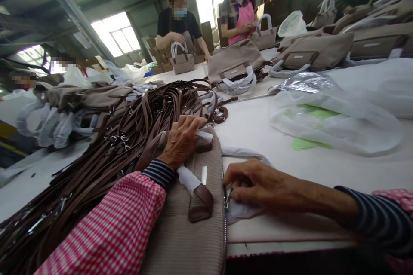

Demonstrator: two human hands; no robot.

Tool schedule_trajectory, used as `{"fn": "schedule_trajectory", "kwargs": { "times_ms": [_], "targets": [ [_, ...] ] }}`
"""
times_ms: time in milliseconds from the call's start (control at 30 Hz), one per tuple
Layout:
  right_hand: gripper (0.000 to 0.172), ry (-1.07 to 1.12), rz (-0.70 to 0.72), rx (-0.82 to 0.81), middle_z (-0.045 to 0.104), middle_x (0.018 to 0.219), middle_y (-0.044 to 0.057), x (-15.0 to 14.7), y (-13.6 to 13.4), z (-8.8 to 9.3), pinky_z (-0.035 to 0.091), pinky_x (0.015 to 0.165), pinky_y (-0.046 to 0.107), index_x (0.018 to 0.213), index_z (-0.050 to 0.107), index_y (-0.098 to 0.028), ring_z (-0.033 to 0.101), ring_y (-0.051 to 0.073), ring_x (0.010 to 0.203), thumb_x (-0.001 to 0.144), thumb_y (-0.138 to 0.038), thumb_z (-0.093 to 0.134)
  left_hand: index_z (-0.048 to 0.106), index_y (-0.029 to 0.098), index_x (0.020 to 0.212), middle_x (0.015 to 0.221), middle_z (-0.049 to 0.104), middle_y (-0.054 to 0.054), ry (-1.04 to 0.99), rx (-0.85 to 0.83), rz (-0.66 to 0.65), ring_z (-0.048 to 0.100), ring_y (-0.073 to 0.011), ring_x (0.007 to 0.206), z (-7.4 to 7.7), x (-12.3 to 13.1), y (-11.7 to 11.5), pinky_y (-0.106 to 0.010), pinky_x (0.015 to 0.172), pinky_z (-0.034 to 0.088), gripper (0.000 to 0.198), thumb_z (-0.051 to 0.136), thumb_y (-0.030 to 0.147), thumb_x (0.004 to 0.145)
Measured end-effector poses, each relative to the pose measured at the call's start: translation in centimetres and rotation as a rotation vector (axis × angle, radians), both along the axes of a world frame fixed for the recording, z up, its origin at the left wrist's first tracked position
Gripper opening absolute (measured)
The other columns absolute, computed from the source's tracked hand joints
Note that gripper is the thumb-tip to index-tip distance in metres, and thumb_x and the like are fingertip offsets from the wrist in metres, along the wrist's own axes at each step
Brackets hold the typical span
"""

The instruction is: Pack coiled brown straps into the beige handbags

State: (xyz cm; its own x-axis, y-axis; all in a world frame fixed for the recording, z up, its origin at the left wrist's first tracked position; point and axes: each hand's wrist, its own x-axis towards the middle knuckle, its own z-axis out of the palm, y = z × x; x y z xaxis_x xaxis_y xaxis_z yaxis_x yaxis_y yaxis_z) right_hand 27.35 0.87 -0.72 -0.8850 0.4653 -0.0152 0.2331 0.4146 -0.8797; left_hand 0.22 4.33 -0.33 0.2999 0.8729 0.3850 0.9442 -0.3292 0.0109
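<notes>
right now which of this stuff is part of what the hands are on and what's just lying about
In use: taupe ribbed handbag under the left hand; its zip at the right hand; brown leather straps piled against it.
Lying about: clear plastic bags; other taupe handbags up the table.

The handbag lies on the table at your 6 o'clock, with your left hand on top of it and your right hand at its right edge. The heap of straps lies against it at 10 o'clock. A plastic bag sits at 3 o'clock, more handbags lie at 1 o'clock, and two co-workers stand beyond the table at 12 o'clock.
</notes>
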Motion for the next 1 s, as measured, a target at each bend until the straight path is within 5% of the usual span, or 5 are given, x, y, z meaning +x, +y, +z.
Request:
{"fn": "schedule_trajectory", "kwargs": {
  "times_ms": [233,333,667,833,1000],
  "targets": [
    [0.031,0.032,-0.036,0.092,0.064,0.088,-0.001,-0.2,0.6,0.3,0.045,0.07,0.024,0.116,0.065,-0.018,0.057,0.014,0.076,0.089,-0.009,0.053,0.058,0.025,0.134,0.152,0.057,-0.004,0.245,-0.12,-0.556,0.036,-0.0247,0.152,2.2,1.7,-4.6,-0.046,0.118,0.031,0.04,0.051,0.007,0.099],
    [0.033,0.022,0.042,0.197,0.07,0.103,0.003,-0.2,0.3,0.6,0.048,0.085,0.027,0.116,0.065,-0.019,0.063,0.017,0.092,0.088,-0.006,0.052,0.062,0.024,0.118,0.133,0.068,-0.002,0.197,-0.299,-0.557,0.043,-0.023,0.146,2.7,2.2,-5.7,-0.044,0.119,0.031,0.034,0.057,0.005,0.091],
    [0.015,0.097,0.124,0.853,0.067,0.112,0.01,-2.6,-0.2,-2.8,0.05,0.087,0.033,0.102,0.068,-0.016,0.058,0.022,0.105,0.103,-0.013,0.053,0.059,0.019,0.086,0.097,0.067,-0.002,0.199,-0.285,-0.62,0.058,-0.0216,0.099,3.7,3.9,-4.7,-0.042,0.111,0.037,0.011,0.064,0.009,0.086],
    [0.02,0.257,0.203,0.826,0.07,0.108,0.009,-2.5,0.8,-3.2,0.051,0.097,0.034,0.097,0.068,-0.015,0.059,0.019,0.105,0.105,-0.014,0.05,0.058,0.02,0.084,0.092,0.063,-0.002,0.194,-0.455,-0.444,0.053,-0.0215,0.092,6.4,4.8,-6.9,-0.037,0.091,0.042,0.012,0.068,0.021,0.09],
    [0.022,0.25,0.179,0.824,0.071,0.115,0.008,-2.2,1.1,-3.5,0.05,0.093,0.035,0.112,0.069,-0.015,0.06,0.019,0.104,0.108,-0.018,0.047,0.065,0.024,0.095,0.093,0.064,-0.002,0.261,-0.413,-0.441,0.053,-0.0218,0.095,6.8,5.0,-8.7,-0.04,0.093,0.041,0.024,0.054,0.043,0.106]
  ]
}}
